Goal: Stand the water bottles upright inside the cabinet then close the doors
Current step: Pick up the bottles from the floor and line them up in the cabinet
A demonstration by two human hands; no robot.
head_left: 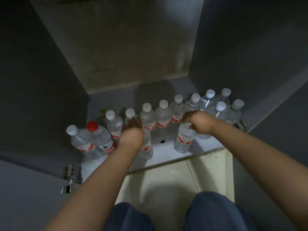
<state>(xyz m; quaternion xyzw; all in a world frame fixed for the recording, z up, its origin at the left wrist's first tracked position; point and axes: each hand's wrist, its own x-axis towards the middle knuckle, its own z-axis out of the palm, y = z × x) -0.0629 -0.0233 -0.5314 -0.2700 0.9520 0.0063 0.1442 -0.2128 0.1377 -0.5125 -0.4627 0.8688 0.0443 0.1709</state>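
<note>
Inside the open grey cabinet [116, 64], the right hand [199, 123] gripped the top of a clear plastic water bottle [183, 140] to steady it upright, while the left hand [132, 129] (fingers straight, loosely spread) touched another front bottle [146, 147].

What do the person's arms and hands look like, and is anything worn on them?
Both arms are bare up to the picture's edge: no sleeves show. The left hand and the right hand wear no gloves, and no watch, bracelet or ring is visible on wrists or fingers, though the picture is dim and a little blurred. Below, the legs wear dark blue trousers.
</note>
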